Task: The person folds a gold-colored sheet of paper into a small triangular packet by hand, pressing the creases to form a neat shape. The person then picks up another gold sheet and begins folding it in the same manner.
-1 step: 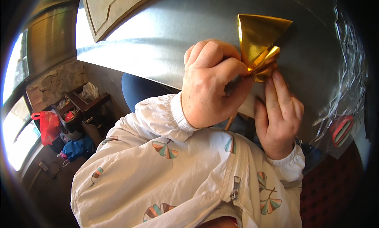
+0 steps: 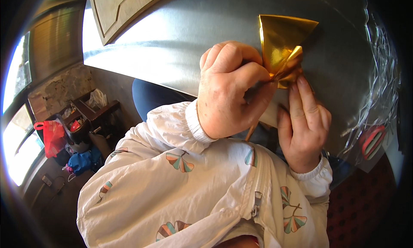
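A shiny gold foil piece (image 2: 284,33) fans out at its far end over the metal tabletop. Its lower part is gathered into creases, with a small fold standing up on the right. My left hand (image 2: 234,84) is closed in a pinch on the creased part, thumb and forefinger at its left edge. From the near right, my right hand (image 2: 303,123) reaches in with fingers stretched out, their tips touching the foil's lower right side. Its thumb stays apart from the foil. Part of the gathered section is hidden by my fingers.
The metal tabletop (image 2: 180,54) carries a wooden panel (image 2: 129,9) at the far left. Thin clear plastic strips (image 2: 378,71) and a red-edged object (image 2: 373,141) lie at the right. Left of the table are a red bag (image 2: 52,138) and a blue bag (image 2: 84,161).
The small fold of gold foil has shifted slightly left and looks narrower. Both hands have stayed nearly in place.
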A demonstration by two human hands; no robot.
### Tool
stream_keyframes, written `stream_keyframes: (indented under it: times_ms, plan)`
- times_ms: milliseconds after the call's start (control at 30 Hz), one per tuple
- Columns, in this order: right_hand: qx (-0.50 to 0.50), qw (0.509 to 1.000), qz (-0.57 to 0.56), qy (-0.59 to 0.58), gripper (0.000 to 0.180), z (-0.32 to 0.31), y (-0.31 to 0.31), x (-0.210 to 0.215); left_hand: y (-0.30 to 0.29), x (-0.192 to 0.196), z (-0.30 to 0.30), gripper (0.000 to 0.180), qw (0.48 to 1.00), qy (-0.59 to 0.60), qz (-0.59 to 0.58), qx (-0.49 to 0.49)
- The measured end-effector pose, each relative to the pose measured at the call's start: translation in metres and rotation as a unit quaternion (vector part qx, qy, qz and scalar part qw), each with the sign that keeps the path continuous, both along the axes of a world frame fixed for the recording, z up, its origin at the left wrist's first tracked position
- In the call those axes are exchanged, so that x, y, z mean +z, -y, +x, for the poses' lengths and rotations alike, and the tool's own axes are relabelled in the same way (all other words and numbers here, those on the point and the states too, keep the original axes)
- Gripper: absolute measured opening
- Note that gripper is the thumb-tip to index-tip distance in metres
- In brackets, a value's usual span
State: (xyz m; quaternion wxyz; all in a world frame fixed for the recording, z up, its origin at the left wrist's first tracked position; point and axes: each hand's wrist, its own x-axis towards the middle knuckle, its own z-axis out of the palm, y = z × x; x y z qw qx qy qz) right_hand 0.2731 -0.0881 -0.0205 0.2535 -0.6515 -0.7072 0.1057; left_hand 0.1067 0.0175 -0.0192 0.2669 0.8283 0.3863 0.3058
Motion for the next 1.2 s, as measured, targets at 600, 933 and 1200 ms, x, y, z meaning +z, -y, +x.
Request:
stream_keyframes:
  times_ms: [600,933,1200]
  plan:
    - [-0.003,1.0,0.015,-0.01,0.045,0.0,-0.002,-0.001,0.003,0.009,0.0,0.018,0.999,-0.003,-0.046,0.004]
    - [-0.01,1.0,0.009,0.019,0.039,-0.002,-0.003,0.0,0.005,0.005,0.0,0.038,1.0,-0.02,0.006,0.022]
    - [-0.016,0.999,-0.001,0.046,0.035,-0.006,-0.004,0.0,0.014,0.001,-0.001,0.059,0.986,-0.111,0.118,0.033]
